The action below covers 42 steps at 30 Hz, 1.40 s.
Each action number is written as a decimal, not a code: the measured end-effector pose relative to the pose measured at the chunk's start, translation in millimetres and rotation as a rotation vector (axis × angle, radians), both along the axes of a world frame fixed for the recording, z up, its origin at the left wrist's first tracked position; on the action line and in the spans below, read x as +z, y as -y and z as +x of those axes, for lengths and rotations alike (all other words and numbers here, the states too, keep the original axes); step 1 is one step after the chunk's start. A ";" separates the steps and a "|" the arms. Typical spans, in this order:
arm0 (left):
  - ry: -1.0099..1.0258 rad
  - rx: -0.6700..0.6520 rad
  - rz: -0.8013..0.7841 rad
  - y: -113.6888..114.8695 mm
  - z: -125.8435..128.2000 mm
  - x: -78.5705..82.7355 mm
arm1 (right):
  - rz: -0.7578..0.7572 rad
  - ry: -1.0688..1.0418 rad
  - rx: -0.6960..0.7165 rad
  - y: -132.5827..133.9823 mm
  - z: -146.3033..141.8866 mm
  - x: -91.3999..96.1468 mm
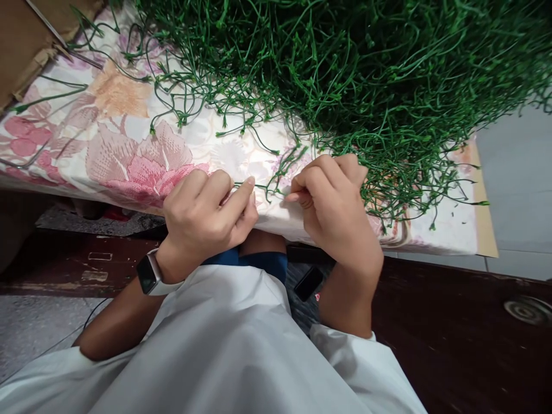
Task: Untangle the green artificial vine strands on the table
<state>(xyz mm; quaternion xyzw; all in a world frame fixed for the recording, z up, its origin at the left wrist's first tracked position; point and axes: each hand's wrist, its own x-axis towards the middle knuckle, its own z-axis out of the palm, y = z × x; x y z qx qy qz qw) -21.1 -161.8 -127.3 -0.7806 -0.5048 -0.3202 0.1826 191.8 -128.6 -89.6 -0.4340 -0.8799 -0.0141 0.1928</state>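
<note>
A thin green plastic stem (262, 186) with small branches pokes out of my left hand (209, 210), whose fingers are closed around it. Its branched end points toward my right hand (334, 204). There the thumb and forefinger are pinched together, just beyond the branch tips; what lies between them, if anything, is too small to make out. Both hands are over the near edge of a table with a floral cloth (202, 135). Beyond them rises a large heap of similar green plastic stems (366, 75), its loose ends spreading close to my right hand.
A bent metal wire (32, 161) lies at the table's left, near a cardboard box (21, 52) and a few separate stems (56, 95). Cardboard (485, 201) sticks out at the right edge. Below are a dark wooden bench (448, 322) and a phone-like black object (309, 283).
</note>
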 end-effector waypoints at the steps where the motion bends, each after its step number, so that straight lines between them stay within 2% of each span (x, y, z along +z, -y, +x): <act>1: 0.021 -0.010 -0.017 -0.2 0.2 0.2 | 0.018 0.000 0.005 0.3 0.1 1.3; 5: 0.054 -0.023 -0.009 -1.8 0.4 -0.5 | 0.101 -0.007 -0.001 -5.1 17.2 5.5; 7: 0.037 -0.025 0.026 -2.7 0.3 -1.5 | 0.255 -0.060 -0.063 -14.5 41.5 7.5; 9: 0.042 -0.032 0.031 -3.5 0.0 -2.6 | 0.505 -0.154 -0.071 -25.8 69.6 10.8; 10: 0.061 -0.038 0.021 -3.8 -0.1 -3.1 | 0.586 -0.177 -0.099 -30.2 81.2 13.1; 11: 0.091 -0.039 0.002 -4.1 -0.2 -3.6 | 0.596 -0.175 -0.100 -32.8 89.2 15.5; 14: 0.169 -0.041 -0.051 -4.4 -0.5 -4.6 | 0.503 -0.144 -0.073 -28.3 84.3 21.6; 17: 0.104 -0.034 -0.036 -3.9 -1.0 -4.8 | 0.401 -0.148 -0.055 -14.4 49.0 22.9; 20: 0.049 -0.049 0.058 -3.0 -1.5 -4.4 | 0.232 -0.078 -0.023 -5.1 17.1 19.5; 24: 0.062 -0.054 0.059 -2.5 -1.4 -3.1 | 0.107 0.009 -0.022 -3.4 3.5 10.3; 26: 0.055 -0.050 0.055 -2.8 -1.2 -2.3 | 0.121 -0.011 -0.036 -5.0 7.5 7.6; 28: 0.050 -0.048 0.075 -3.6 -0.9 -1.5 | 0.212 -0.056 -0.066 -9.6 20.4 8.3; 33: 0.122 -0.056 -0.032 -5.7 0.3 0.3 | 0.735 -0.190 -0.120 -36.1 83.8 21.4; 34: 0.131 -0.059 -0.024 -5.9 0.6 0.5 | 0.791 -0.205 -0.143 -40.3 94.1 23.8; 35: 0.125 -0.055 0.004 -6.1 0.8 0.5 | 0.793 -0.210 -0.163 -42.7 100.6 25.4; 37: 0.085 -0.038 0.096 -6.5 0.9 0.1 | 0.697 -0.188 -0.176 -41.4 100.4 25.9; 40: 0.062 -0.063 0.195 -7.9 0.5 -1.5 | 0.526 -0.133 -0.154 -27.7 72.9 22.0; 42: 0.111 -0.106 0.184 -9.0 0.0 -3.2 | 0.398 -0.095 -0.152 -16.3 48.8 18.3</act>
